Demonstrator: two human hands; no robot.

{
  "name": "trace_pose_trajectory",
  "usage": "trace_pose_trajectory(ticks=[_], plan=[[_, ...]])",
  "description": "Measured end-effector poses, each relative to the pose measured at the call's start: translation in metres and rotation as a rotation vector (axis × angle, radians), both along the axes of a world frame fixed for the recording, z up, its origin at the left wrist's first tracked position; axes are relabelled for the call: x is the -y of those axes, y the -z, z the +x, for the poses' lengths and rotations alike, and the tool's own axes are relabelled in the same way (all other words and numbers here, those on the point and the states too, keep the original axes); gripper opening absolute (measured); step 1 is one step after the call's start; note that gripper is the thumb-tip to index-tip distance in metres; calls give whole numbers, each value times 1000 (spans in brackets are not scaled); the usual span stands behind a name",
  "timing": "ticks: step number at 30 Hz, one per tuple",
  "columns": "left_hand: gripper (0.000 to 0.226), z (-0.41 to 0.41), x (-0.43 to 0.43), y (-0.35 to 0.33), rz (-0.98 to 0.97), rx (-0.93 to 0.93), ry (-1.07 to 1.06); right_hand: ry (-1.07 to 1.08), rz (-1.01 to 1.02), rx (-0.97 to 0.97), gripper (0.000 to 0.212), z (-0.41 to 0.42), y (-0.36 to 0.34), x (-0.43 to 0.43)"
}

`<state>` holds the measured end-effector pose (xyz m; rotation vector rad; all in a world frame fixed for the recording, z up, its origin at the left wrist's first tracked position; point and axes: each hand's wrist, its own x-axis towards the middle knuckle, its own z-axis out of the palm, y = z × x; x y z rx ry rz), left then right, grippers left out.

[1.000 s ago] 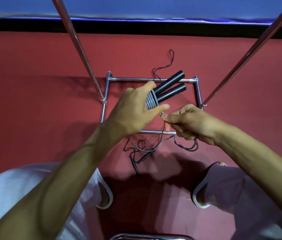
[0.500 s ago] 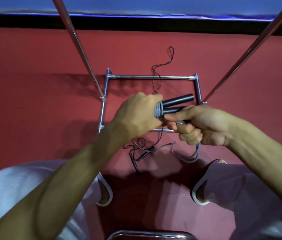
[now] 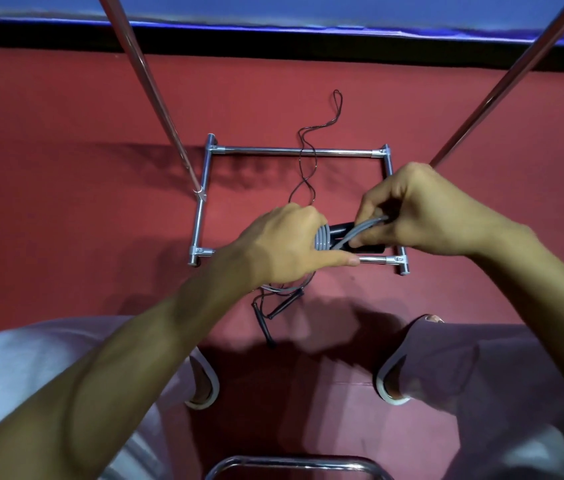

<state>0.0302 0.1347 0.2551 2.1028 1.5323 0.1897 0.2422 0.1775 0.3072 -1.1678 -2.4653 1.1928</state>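
Above the frame (image 3: pixel 294 151), our left hand (image 3: pixel 287 247) grips the black handles (image 3: pixel 340 227) to steady the coil (image 3: pixel 322 239), while our right hand (image 3: pixel 422 213) pinches the grey cord (image 3: pixel 360 232), held taut for what looks like another wrap round them.
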Motion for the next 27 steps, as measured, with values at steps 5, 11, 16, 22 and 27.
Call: trace_pose_trajectory(ticks=[5, 11, 16, 22, 27], plan=[[75, 4, 2, -7, -119, 93, 25, -62, 16, -94, 11, 8, 1, -7], [66, 8, 10, -19, -88, 51, 71, -32, -168, -212, 20, 7, 16, -14], [59, -1, 15, -26, 66, 49, 102, -53, -396, -283, 22, 3, 25, -24], [56, -5, 18, -26, 112, 288, 80, -78, -539, -270, 58, 0, 40, -30], [47, -10, 13, -27, 181, 320, -51, 159, -725, -477, 58, -25, 56, -12]])
